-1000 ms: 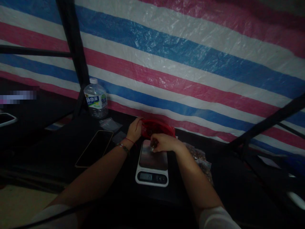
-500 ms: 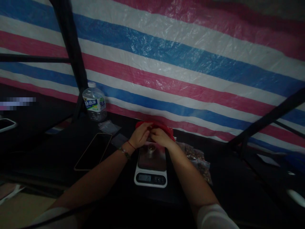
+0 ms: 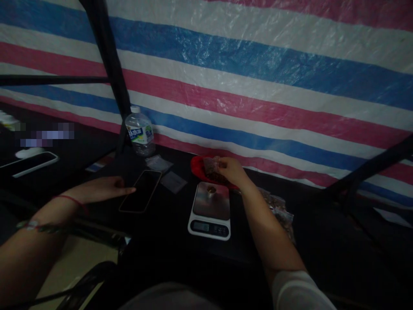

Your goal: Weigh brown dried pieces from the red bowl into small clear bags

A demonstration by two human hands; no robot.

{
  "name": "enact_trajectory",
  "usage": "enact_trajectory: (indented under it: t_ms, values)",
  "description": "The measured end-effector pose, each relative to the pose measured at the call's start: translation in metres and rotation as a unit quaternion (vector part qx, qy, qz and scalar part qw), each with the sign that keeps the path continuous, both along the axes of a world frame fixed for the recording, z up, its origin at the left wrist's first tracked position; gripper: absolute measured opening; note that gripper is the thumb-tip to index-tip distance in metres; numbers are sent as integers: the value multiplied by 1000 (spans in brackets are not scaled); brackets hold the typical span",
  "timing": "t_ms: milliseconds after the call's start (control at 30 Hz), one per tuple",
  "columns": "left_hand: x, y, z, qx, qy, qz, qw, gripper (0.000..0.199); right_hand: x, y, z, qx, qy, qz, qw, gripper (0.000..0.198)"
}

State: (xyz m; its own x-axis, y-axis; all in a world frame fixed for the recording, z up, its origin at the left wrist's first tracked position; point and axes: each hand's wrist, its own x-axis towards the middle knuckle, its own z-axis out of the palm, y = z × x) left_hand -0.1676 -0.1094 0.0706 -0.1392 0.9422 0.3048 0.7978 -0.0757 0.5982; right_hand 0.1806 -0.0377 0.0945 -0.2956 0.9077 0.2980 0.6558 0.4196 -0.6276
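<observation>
My right hand (image 3: 230, 170) pinches the top of a small clear plastic bag (image 3: 211, 165) with brownish bits in it. It hangs over a red container or bag (image 3: 196, 168) that holds dark pieces. Just in front of these stands a white digital scale (image 3: 209, 233), with a small round cup (image 3: 211, 192) on its plate; the display is lit but too faint to read. At the left, my left hand (image 3: 108, 189) has its index finger stretched out onto the screen of a smartphone (image 3: 142, 193). Nothing is held in that hand.
Behind the phone lie flat clear bags (image 3: 158, 163) and another small bag (image 3: 174, 182). A plastic bottle (image 3: 141, 133) stands by the black frame post (image 3: 111, 60). Several filled bags (image 3: 280, 206) lie right of the scale. A second phone (image 3: 32, 163) is far left.
My left hand has left the red container and moved left to the phone. My right hand now shows the filled bag, lifted at its top. The view has shifted slightly.
</observation>
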Motion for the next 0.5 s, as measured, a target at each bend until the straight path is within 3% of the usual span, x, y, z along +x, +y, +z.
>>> enact_trajectory:
  t_ms: [133, 167, 233, 333, 500]
  values:
    - [-8, -5, -11, -148, 51, 39, 987, 34, 1, -4, 1, 12, -8, 6, 1000, 23]
    - [-17, -3, -13, -208, 78, 24, 975, 35, 1, -4, 0, 14, -8, 8, 1000, 23]
    - [-37, 3, -17, -348, 136, -77, 924, 39, 3, -5, -1, 14, -8, 13, 1000, 24]
    - [-57, 12, -23, -374, 173, -110, 904, 43, 6, -5, -2, 12, -18, 14, 1000, 22]
    - [-62, 18, -36, -378, 126, -126, 908, 39, 9, -7, 4, 24, -20, 18, 999, 23]
